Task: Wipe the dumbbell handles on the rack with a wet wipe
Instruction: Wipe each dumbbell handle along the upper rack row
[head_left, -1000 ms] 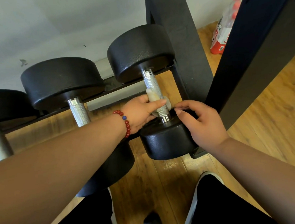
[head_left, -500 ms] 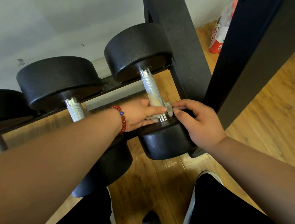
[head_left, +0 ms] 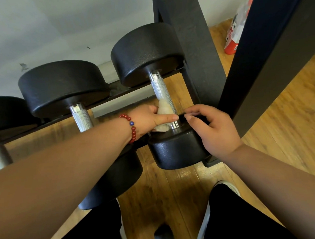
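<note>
Knurled silver dumbbell handle (head_left: 160, 90) gleamed above the left hand (head_left: 146, 119), which gripped a crumpled off-white wet wipe (head_left: 163, 107) around it; the right hand (head_left: 216, 129) clutched the black head (head_left: 175, 152).

The dumbbell (head_left: 147, 52) at 12 o'clock has matte black, pebbled heads; its handle (head_left: 161, 91) is silver with crosshatch knurling. The wet wipe (head_left: 163, 107) is cream-white. The bracelet (head_left: 132, 129) has dark red beads and one blue. The floor (head_left: 288, 116) is honey-brown and grained. The bottle (head_left: 232, 37) at 1 o'clock is red and white.
</note>
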